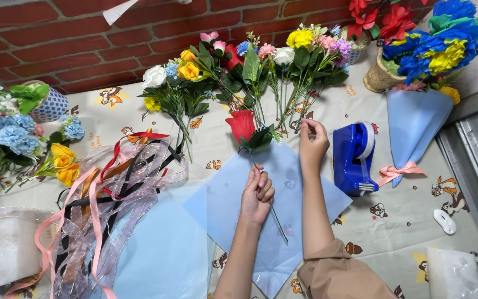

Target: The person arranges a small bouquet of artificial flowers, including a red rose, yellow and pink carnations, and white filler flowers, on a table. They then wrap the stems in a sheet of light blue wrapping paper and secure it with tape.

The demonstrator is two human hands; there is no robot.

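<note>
On the pale blue wrapping sheet (305, 182), spread across the cartoon-print tablecloth (405, 221), lies a red artificial rose (243, 125), its bloom just past the sheet's far edge and its thin green stem running back over the sheet toward the person, tilted slightly to their right. The left hand (257, 194) is closed around that stem near its middle, fingers curled tight against the thumb, so the bloom lies away from the knuckles and the stem's tail pokes out behind the wrist. The right hand (312, 139) sits at the sheet's far edge, to the right of the bloom, fingertips pinched together on a stem end of the flower bunches (283, 61) fanned out beyond the sheet. The left hand is plainly the nearer one to the rose. A blue tape dispenser (353, 158) stands just off the sheet's right corner, and a tangle of ribbons (112, 188) lies off its left side.
</note>
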